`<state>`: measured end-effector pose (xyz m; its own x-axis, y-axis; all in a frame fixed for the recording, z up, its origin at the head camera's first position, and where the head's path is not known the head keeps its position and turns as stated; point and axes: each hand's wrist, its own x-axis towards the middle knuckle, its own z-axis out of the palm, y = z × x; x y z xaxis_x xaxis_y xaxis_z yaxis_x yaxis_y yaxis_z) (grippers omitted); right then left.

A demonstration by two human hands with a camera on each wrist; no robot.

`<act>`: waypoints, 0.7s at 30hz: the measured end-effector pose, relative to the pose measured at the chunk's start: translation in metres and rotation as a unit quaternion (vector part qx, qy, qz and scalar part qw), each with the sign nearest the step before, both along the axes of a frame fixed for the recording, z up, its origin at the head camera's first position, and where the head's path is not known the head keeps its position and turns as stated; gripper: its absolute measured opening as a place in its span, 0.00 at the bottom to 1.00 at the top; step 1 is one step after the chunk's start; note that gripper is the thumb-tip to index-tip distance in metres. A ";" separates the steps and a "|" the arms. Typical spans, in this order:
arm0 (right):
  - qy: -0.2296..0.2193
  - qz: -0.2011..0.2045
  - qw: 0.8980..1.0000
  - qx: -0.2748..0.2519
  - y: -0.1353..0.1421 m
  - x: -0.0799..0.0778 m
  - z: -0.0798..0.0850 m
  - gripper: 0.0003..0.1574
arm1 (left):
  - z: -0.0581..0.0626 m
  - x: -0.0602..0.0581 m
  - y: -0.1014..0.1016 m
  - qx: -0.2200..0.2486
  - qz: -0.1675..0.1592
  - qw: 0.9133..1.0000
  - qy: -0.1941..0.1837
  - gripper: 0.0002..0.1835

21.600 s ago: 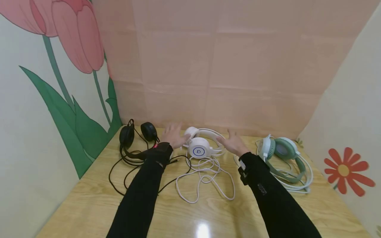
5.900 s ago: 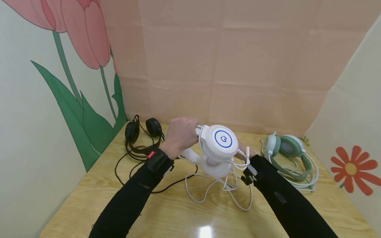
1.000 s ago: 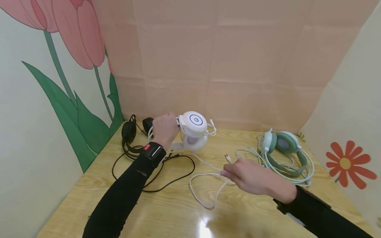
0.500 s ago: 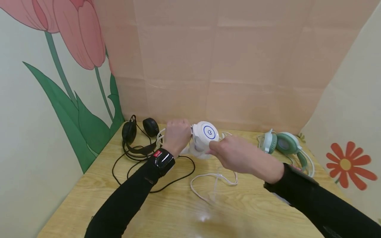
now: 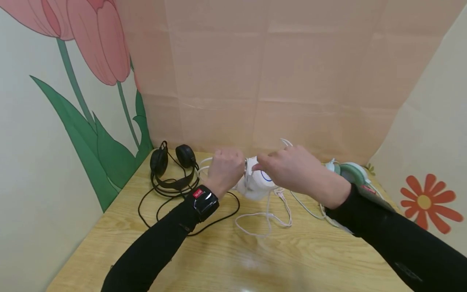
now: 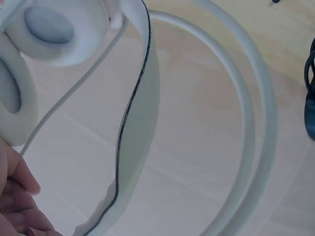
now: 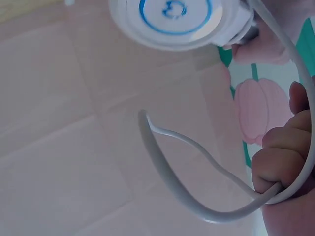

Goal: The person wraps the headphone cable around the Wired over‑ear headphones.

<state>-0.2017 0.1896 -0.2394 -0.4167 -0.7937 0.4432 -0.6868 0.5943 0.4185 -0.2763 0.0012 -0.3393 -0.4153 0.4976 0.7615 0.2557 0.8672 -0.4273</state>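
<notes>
In the head view my left hand (image 5: 226, 170) grips a pair of white headphones (image 5: 249, 187) near an earcup, above the table. Two thin hoops of the headset's frame stick out left of the fist. The left wrist view shows the soft inner headband (image 6: 135, 123) hanging down and both padded earcups at upper left. Just right of the earcup, my right hand (image 5: 299, 172) holds the white cable; in the right wrist view a loop of that cable (image 7: 182, 189) passes through its curled fingers. The blue-ringed earcup (image 7: 170, 24) is partly hidden behind this hand in the head view.
Black headphones (image 5: 159, 162) with a looping black cord (image 5: 215, 223) lie at left. Green-and-white headphones (image 5: 352, 172) sit at right, largely behind the right forearm. White cord (image 5: 288, 211) trails over the wooden table (image 5: 219, 263). A pink sheet (image 5: 255, 81) covers the back.
Over the last second my right hand has risen leftward from the lower right to beside the earcup, with cable in it. My left hand has carried the white headphones right and slightly downward.
</notes>
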 end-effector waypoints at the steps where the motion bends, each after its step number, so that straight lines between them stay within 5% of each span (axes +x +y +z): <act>1: 0.005 -0.005 1.000 0.009 0.000 -0.001 0.001 0.25 | 0.000 0.001 0.001 -0.009 -0.004 1.000 0.007 0.13; 10: 0.050 -0.026 0.997 0.050 0.003 -0.006 0.013 0.31 | -0.003 0.006 0.004 -0.065 -0.024 0.997 0.039 0.16; 17: 0.110 -0.012 0.994 0.014 0.011 -0.020 0.022 0.38 | -0.007 0.007 0.006 -0.089 -0.065 0.991 0.080 0.16; 21: 0.097 -0.042 0.994 0.006 0.022 -0.033 0.023 0.42 | -0.006 0.008 0.005 -0.101 -0.098 0.986 0.095 0.18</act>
